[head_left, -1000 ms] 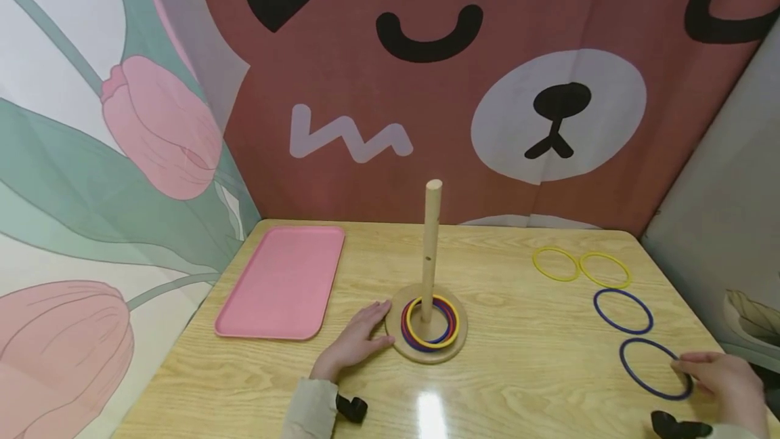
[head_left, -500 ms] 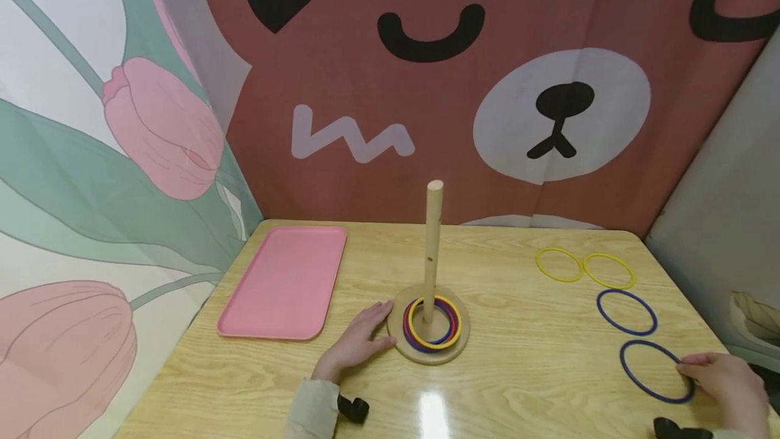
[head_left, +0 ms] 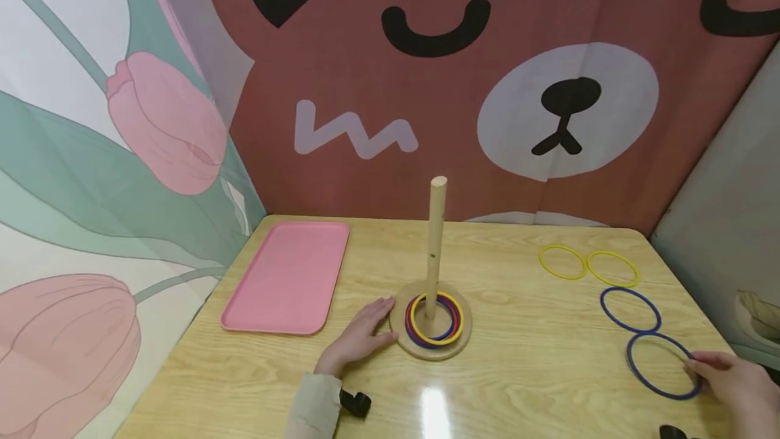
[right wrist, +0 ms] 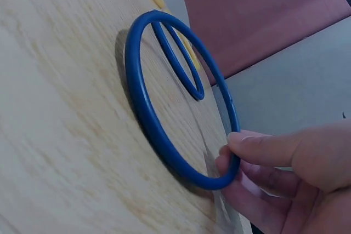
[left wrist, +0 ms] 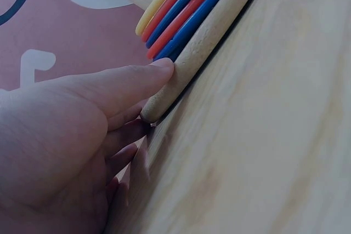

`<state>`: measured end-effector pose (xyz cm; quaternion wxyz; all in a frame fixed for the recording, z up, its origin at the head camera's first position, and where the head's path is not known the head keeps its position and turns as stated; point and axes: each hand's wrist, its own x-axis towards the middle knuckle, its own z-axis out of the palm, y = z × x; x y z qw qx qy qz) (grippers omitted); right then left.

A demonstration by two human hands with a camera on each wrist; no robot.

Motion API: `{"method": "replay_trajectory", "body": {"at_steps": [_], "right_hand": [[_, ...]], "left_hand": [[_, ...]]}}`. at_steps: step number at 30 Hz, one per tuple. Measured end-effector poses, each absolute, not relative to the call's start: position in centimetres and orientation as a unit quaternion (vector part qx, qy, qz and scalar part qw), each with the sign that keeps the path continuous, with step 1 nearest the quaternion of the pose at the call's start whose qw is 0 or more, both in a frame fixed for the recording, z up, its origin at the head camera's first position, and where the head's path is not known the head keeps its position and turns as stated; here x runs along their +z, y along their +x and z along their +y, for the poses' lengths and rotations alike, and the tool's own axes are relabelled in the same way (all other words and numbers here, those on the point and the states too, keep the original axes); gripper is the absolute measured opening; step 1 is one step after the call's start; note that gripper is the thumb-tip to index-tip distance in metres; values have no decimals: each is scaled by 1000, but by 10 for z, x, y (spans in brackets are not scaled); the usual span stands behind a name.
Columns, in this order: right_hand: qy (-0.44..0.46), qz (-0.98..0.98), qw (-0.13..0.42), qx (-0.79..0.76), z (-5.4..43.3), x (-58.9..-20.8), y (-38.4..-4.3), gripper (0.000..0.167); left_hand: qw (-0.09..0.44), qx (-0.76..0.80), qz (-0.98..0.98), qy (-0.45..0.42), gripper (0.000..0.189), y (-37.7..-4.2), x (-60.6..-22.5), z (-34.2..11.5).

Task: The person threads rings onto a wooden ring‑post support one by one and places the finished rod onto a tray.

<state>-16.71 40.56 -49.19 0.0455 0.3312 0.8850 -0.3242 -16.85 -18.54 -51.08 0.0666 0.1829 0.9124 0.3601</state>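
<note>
In the head view my left hand [head_left: 361,334] rests against the left edge of a round wooden base [head_left: 434,355] with an upright post [head_left: 436,249]. In the left wrist view its thumb lies on the base's rim and its fingers reach along the side. Stacked round the post are several rings, with a yellow ring [left wrist: 158,8] on top of red and blue ones. At the right, my right hand [head_left: 734,378] pinches a blue ring [right wrist: 134,69] between thumb and fingers. That ring is tilted, casting a shadow on the table in the right wrist view.
Beyond the held ring lie another blue ring [head_left: 660,320] and two yellow rings, the left yellow ring [head_left: 540,259] beside the right yellow ring [head_left: 638,275]. A pink tray [head_left: 286,276] is at the table's back left. A printed curtain [head_left: 341,188] hangs behind.
The blue ring in my right hand has come up slightly, its far edge now meeting the other blue ring in view. My left hand stays at the base.
</note>
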Motion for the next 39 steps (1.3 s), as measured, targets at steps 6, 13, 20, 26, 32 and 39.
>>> {"method": "replay_trajectory", "body": {"at_steps": [6,13,20,26,32,39], "right_hand": [[351,846,34,-399,423,-512,-173,45],[340,783,-34,-519,405,-485,-171,23],[324,766,-81,-549,361,-440,-171,40],[241,720,-83,-646,333,-420,-173,25],[130,700,-63,-699,301,-407,-178,16],[65,715,-66,-693,259,-385,-180,16]], "left_hand": [[68,362,912,183,71,-167,-510,-186],[67,360,913,181,71,-167,-511,-186],[67,367,911,178,71,-167,-511,-186],[68,366,911,177,72,-167,-513,-186],[68,362,913,178,71,-167,-514,-186],[64,361,913,181,70,-167,-512,-185]]}}
